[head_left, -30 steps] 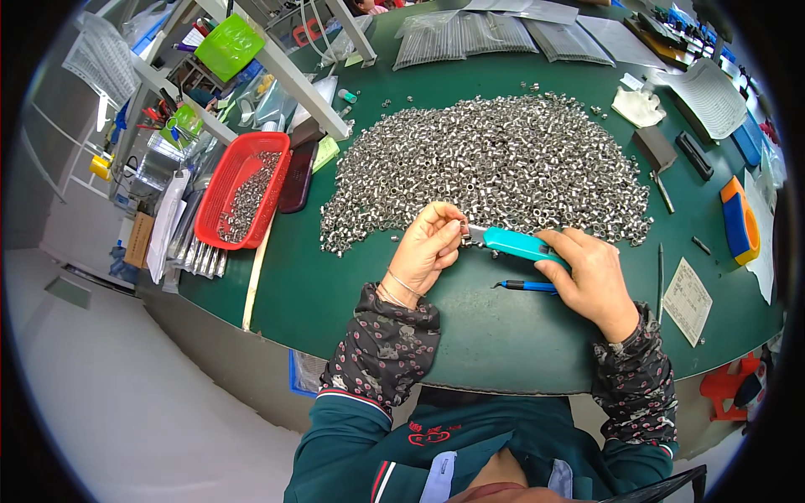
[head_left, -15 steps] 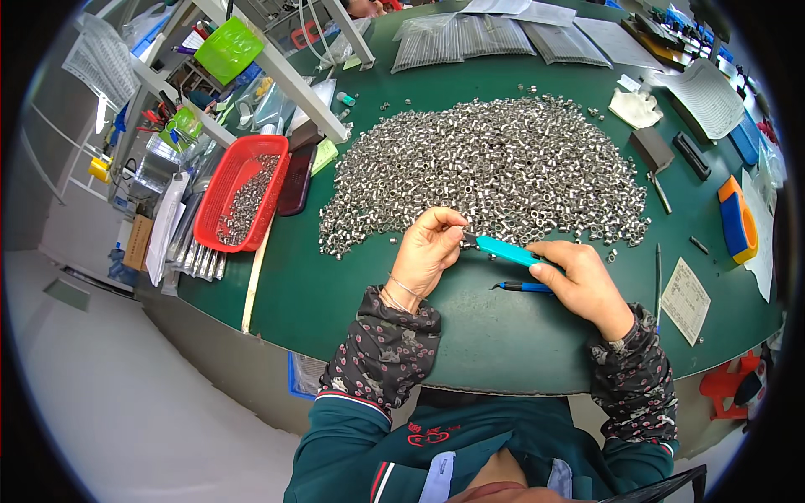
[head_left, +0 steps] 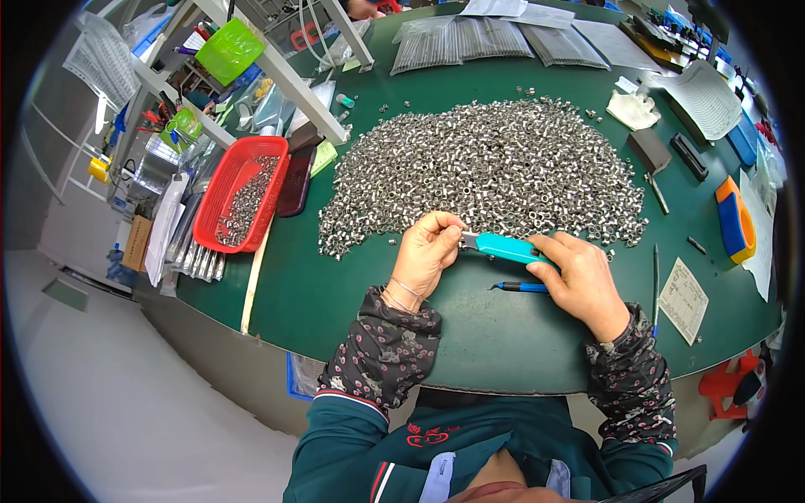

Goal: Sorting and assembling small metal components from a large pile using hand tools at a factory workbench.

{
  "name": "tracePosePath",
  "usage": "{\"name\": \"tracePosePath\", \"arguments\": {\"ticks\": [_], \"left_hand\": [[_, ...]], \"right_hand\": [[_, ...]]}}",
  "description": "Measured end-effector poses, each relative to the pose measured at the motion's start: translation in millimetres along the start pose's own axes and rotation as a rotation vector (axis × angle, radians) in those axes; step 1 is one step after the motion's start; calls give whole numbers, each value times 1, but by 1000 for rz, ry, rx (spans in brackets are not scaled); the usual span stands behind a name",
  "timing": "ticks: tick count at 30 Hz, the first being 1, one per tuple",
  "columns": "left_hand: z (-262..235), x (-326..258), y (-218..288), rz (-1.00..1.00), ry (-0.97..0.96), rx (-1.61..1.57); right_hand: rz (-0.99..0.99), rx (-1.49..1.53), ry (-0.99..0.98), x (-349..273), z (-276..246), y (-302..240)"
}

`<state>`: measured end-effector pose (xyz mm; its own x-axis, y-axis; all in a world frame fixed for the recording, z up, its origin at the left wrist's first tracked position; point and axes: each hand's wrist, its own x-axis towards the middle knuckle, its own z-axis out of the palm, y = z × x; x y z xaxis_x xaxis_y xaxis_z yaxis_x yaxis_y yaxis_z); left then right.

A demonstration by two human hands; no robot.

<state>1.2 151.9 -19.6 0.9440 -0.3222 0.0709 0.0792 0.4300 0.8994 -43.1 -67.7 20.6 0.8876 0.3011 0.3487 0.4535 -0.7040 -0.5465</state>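
Observation:
My right hand grips a teal utility knife, its dark front end pointing left. At that tip my left hand is closed in a pinch of thumb and forefinger. Whatever it pinches is hidden by the fingers and too small to name. Just beyond both hands spreads a wide heap of small shiny metal rings. Beneath the knife, a blue-handled tool with a thin hooked black tip lies on the green table, partly covered by my right hand.
On the left stands a red plastic basket partly filled with rings, beside a dark phone-like case. To the right are a paper slip, an orange-and-blue tape dispenser, a brown block and a white glove. Bagged tubes lie at the back.
The knife has tilted slightly and shifted a little left, with my right hand's fingers repositioned on its handle. My left hand stays nearly in place.

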Motion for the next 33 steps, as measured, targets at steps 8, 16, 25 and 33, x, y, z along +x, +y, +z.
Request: {"name": "tracePosePath", "arguments": {"ticks": [8, 16, 25, 33], "left_hand": [[-2, 2, -3, -24, 28, 4], [-1, 2, -2, -134, 85, -80], [-9, 5, -2, -180, 85, -209], [-10, 6, -1, -152, 55, -232]], "right_hand": [[-111, -138, 106, 0, 2, 0], [-256, -229, 245, 2, -2, 0], [-253, -66, 209, -39, -17, -32], [-170, -173, -37, -60, -17, -30]]}}
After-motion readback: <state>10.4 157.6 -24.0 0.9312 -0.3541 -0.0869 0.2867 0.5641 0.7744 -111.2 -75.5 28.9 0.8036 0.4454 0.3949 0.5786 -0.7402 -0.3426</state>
